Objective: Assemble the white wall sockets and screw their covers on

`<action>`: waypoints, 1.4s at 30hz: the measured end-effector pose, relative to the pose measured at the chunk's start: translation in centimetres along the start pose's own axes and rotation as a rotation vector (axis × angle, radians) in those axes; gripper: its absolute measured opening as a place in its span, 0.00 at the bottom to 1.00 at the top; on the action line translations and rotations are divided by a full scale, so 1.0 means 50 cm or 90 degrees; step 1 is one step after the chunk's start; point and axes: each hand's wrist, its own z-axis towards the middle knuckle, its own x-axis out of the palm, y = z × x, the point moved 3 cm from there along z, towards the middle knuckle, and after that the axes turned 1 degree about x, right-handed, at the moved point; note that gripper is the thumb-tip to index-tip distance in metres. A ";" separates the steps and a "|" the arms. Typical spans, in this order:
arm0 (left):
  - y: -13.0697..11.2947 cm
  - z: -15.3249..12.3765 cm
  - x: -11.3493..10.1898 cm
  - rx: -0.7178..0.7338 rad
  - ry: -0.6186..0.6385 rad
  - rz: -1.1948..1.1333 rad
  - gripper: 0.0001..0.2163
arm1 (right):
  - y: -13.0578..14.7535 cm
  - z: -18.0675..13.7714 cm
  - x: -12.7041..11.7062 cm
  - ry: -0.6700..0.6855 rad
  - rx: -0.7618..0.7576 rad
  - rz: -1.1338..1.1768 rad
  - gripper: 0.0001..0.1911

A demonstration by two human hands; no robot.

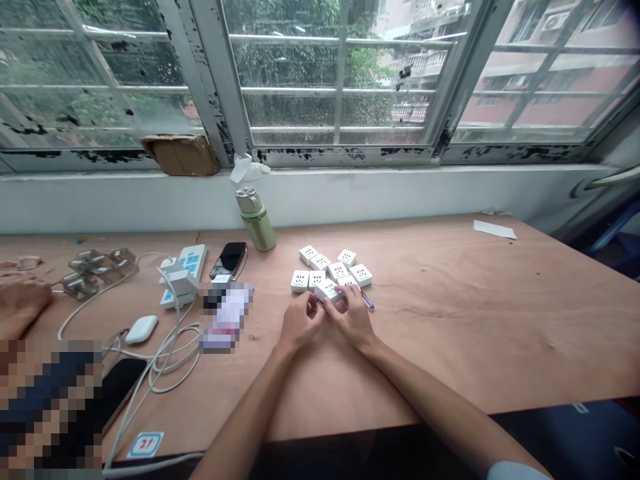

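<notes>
Several small white socket cubes (pixel 333 270) lie grouped on the wooden table (pixel 450 320). My left hand (pixel 299 320) and my right hand (pixel 353 315) meet just in front of the group, fingers curled together around one white socket cube (pixel 327 291). A thin purple pen-like tool (pixel 367 301) sticks out past my right hand's fingers; I cannot tell how it is held.
A green bottle (pixel 257 220) stands behind the cubes. To the left lie a black phone (pixel 229 259), a white power strip (pixel 183 273) with cables, a white mouse (pixel 141 329) and another phone (pixel 117 387). Another person's hand (pixel 20 303) rests at far left. A paper slip (pixel 495 230) lies far right.
</notes>
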 end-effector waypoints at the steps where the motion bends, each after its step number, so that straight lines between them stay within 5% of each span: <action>1: 0.000 0.000 -0.001 -0.003 0.003 -0.017 0.07 | 0.001 -0.002 0.001 0.004 -0.005 -0.013 0.14; 12: -0.005 0.001 -0.007 -0.038 -0.015 -0.025 0.16 | 0.000 -0.016 0.021 0.084 -0.022 -0.067 0.15; 42: 0.004 0.004 0.000 -0.011 -0.013 0.022 0.14 | -0.012 -0.025 0.029 0.105 -0.026 -0.082 0.12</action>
